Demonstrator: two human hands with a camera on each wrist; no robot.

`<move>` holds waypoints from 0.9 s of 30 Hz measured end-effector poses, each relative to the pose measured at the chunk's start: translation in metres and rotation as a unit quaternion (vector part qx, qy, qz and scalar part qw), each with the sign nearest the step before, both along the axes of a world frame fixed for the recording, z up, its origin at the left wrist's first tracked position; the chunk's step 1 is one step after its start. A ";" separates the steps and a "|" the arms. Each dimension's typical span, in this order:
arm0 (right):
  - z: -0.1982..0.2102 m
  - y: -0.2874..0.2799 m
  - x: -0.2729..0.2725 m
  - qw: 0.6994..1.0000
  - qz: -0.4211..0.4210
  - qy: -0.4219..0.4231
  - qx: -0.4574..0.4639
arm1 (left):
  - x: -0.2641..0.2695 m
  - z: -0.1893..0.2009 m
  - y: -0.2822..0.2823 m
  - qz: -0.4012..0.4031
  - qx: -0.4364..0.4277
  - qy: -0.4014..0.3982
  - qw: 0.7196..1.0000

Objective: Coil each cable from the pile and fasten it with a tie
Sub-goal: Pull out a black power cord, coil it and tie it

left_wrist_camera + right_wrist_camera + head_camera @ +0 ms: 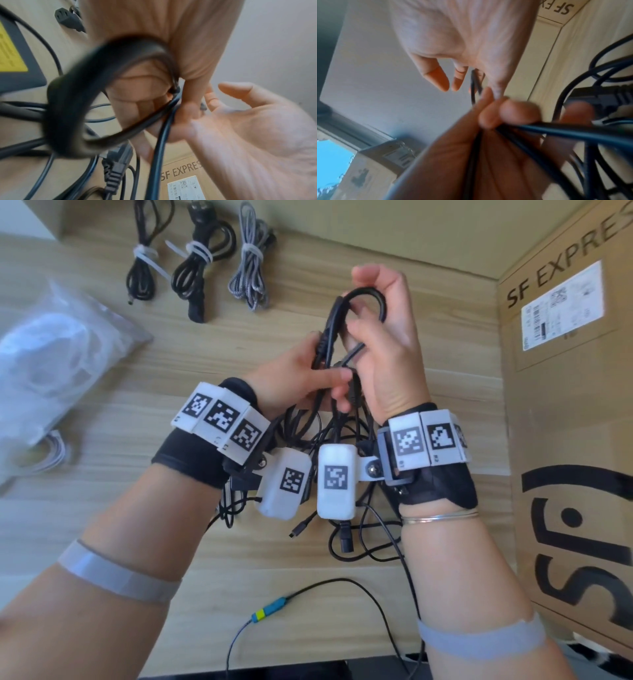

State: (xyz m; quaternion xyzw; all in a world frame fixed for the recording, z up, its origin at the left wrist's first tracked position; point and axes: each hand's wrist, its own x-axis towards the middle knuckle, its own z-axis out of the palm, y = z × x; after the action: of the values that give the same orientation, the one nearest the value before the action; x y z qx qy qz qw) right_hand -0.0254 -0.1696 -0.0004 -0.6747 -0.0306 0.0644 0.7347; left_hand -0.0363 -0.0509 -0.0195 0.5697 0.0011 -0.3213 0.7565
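Observation:
Both hands are raised over the wooden table (428,364) with one black cable (334,318) between them. My left hand (318,371) grips its gathered strands in a fist. My right hand (371,302) has thumb and fingers curled round the top loop. In the left wrist view the loop (72,108) is blurred, and the left hand (187,115) clamps the strands. In the right wrist view the left hand's fingers (505,115) squeeze the cable (573,133) below the right hand (447,81). The tangled pile (359,539) lies beneath my wrists.
Three coiled cables fastened with white ties lie at the back: two black (144,265) (198,265) and one grey braided (250,265). A clear plastic bag (51,354) is at the left, a cardboard box (565,405) at the right. A thin wire with a blue connector (270,609) crosses the front.

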 end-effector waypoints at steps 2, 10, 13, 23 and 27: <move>-0.001 0.004 0.000 1.000 0.000 0.003 0.014 | 0.003 0.005 0.001 0.044 -0.013 -0.006 0.999; -0.023 0.006 -0.010 0.950 0.128 0.082 -0.273 | 0.018 0.018 0.019 0.115 -0.057 -0.021 0.991; -0.023 0.016 -0.009 0.883 0.224 0.023 -0.411 | 0.017 0.020 0.022 0.105 -0.073 -0.020 0.992; -0.050 0.031 -0.012 0.697 0.387 -0.070 -0.600 | 0.020 0.033 0.041 0.123 -0.111 -0.045 0.985; -0.041 0.049 -0.013 0.684 0.383 -0.086 -0.615 | 0.020 0.034 0.040 0.142 -0.114 -0.059 0.981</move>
State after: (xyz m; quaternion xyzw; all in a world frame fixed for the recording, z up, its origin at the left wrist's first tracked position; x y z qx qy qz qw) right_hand -0.0384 -0.1209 -0.0417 -0.9070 -0.3027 0.2864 0.0600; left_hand -0.0164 -0.0105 0.0147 0.4917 0.0003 -0.1742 0.8532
